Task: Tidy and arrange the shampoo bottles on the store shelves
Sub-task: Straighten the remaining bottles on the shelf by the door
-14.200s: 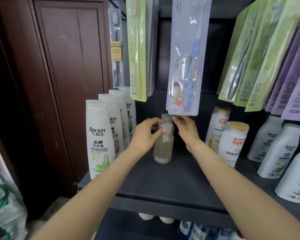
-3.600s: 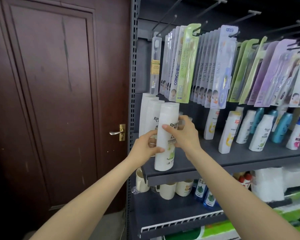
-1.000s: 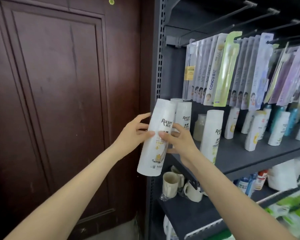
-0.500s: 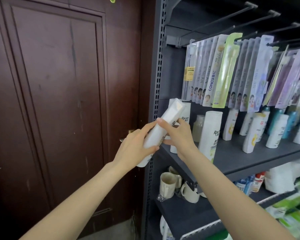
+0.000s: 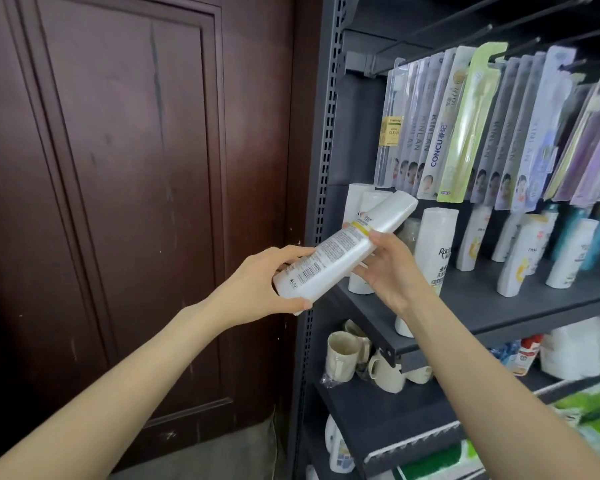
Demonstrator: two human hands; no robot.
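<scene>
You hold one white plastic shampoo bottle (image 5: pixel 343 251) in both hands, tilted, cap end up and to the right, back label with barcode facing you. Your left hand (image 5: pixel 267 289) grips the bottom end, thumb under, fingers curled over the top edge. Your right hand (image 5: pixel 392 268) grips the bottle's middle from below, thumb on the near side by the yellow label band, fingers curled round the far side. Bottle is in the air, off the dark grey metal shelf (image 5: pixel 465 306), just in front of its left end. Directly behind the grip: two upright white bottles (image 5: pixel 364 206) at the shelf's left end. Right of your right hand: a tall white bottle with dark lettering (image 5: pixel 437 251), upright, partly hidden by your wrist. Further right: a row of white and teal bottles (image 5: pixel 565 251). Above the grip: hanging toothbrush packs (image 5: pixel 465 126). Below it: cream mugs (image 5: pixel 343 355) on the lower shelf. Left of your left hand: a dark brown wooden door (image 5: pixel 136 202).
</scene>
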